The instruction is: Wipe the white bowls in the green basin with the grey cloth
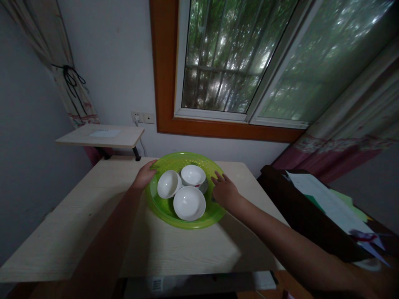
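Note:
A round green plastic basin (158, 214) stands on the pale wooden table. Inside it are three white bowls: a tilted bowl (169, 184) at the left, an upright one (193, 175) at the back and another bowl (189, 203) in front. Part of a clear or grey dish (204, 186) shows beside the back bowl. My left hand (146, 174) grips the basin's left rim, its fingertips partly hidden. Over the right side of the basin reaches my right hand (225, 191), fingers apart, near the dish; a small dark patch beneath it is unclear.
A small raised shelf (102, 136) with a paper on it stands at the table's back left. Behind are a wall socket (137, 117) and a wood-framed window (224, 129). To the right, a dark brown surface (299, 203) bears papers (330, 199).

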A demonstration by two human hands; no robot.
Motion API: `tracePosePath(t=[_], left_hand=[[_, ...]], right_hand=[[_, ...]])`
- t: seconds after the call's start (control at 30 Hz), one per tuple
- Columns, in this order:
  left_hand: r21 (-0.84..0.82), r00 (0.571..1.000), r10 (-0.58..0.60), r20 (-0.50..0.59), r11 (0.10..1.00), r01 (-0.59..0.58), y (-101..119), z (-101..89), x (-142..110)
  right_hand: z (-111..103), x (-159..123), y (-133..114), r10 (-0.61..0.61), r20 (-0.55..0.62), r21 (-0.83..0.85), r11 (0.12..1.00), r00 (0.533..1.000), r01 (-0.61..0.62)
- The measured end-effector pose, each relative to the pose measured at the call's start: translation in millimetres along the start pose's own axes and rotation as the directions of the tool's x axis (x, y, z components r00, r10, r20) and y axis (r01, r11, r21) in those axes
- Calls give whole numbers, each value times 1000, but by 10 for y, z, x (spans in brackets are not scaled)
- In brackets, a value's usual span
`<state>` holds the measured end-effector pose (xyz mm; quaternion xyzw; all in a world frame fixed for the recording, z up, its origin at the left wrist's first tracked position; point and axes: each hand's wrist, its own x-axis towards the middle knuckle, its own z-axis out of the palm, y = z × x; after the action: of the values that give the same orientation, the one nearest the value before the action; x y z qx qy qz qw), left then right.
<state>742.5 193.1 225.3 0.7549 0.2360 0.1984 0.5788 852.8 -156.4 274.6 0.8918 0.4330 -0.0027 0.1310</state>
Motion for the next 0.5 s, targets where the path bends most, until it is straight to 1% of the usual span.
tracePosePath(t=[0.07,0.17,0.27,0.4,0.5], left_hand=[[26,1000,-6,-4,1000,6,20,0,-12],[25,1000,-17,-10,1000,18,48,3,-25],[-4,1000,-2,13,1000,2,58,8,-24],[9,1000,-9,15,1000,8,46,10,-8],[-4,1000,-15,23,1000,15,30,9,4]], right_hand=[[-34,-118,-46,-26,51,30,999,998,25],[-143,-301,-54,-112,97,89,991,989,104],[-261,-454,-41,-219,85,147,968,972,205],[-325,-570,-34,-394,95,225,903,914,366],[-326,-615,-7,-455,51,319,851,889,417]])
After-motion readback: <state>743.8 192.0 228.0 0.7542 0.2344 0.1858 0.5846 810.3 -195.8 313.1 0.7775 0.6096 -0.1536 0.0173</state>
